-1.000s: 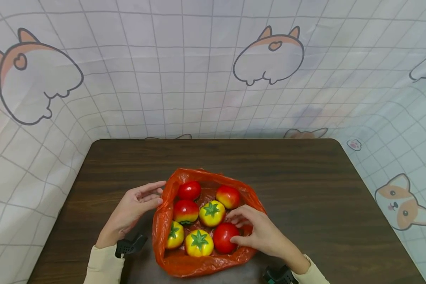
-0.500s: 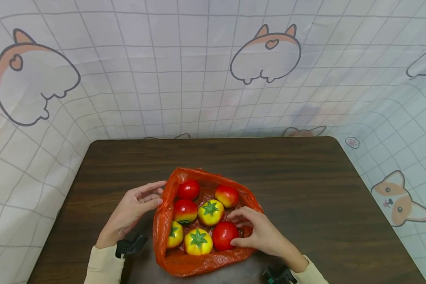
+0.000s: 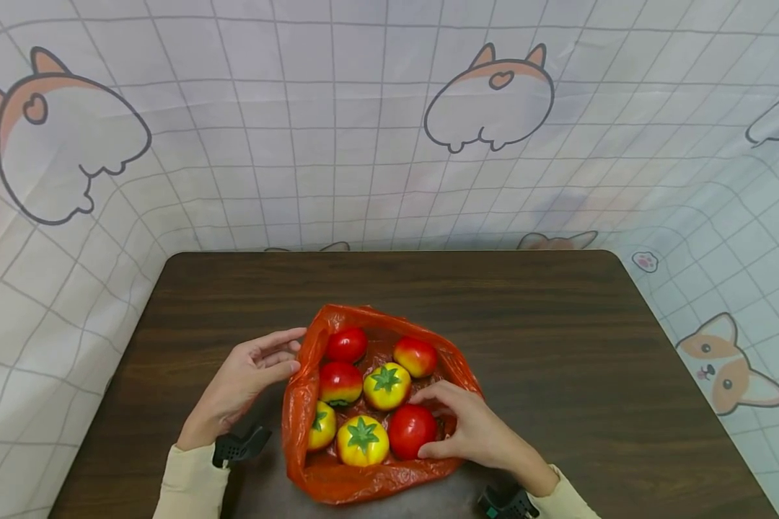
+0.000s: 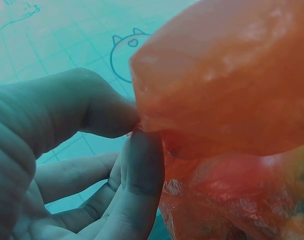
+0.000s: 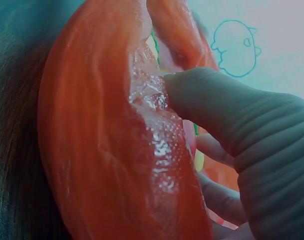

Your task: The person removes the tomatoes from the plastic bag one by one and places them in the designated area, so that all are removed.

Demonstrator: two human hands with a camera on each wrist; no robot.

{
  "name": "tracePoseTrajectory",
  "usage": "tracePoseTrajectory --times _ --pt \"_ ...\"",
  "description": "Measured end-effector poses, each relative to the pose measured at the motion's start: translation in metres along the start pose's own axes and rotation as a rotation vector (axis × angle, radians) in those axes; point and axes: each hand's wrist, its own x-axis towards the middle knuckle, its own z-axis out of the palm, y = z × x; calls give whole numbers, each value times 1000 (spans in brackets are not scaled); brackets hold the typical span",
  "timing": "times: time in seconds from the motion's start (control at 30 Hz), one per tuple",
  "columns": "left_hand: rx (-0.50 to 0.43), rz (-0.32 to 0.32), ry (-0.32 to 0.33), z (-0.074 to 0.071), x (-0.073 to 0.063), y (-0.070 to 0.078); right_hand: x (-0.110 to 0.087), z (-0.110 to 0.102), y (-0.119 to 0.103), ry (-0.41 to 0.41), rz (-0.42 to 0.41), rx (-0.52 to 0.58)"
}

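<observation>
The right hand (image 3: 470, 429) curls thumb and fingers round a red fruit (image 3: 411, 434) at four o'clock in an open orange bag (image 3: 370, 489); the left hand (image 3: 243, 382) pinches the bag's edge at ten o'clock. From that fruit, a yellow fruit (image 3: 362, 448) (green star on top) sits at nine o'clock — a red-and-yellow fruit (image 3: 417, 358) at twelve. Beneath — a dark wooden table (image 3: 558, 324).

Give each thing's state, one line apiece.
Bag: mouth open, holding fruit.
Front red fruit: inside.
Middle yellow fruit: inside, leaves up.
Front yellow fruit: inside, leaves up.
Left yellow fruit: inside, partly hidden.
Three other fruits: inside, untouched.
Left hand: pinching the bag's left side.
Right hand: curved round front red fruit, grip unclear.
</observation>
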Motion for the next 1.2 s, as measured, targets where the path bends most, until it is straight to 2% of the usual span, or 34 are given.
tracePoseTrajectory --times 0.23,0.43,0.63,0.9,1.2 --pt "-14 24 -15 -1 2 0 0 0 -2 -13 -12 -38" --pt "-19 31 -21 -1 2 1 -1 1 -4 11 -32 -65" --pt "-8 48 -25 0 1 2 -2 -1 -6 37 -73 -42" --pt "-6 27 -17 -2 -1 1 -3 -4 -9 68 -119 7" --pt "-3 16 -11 -2 -1 -2 -2 -9 -13 122 -168 -10"
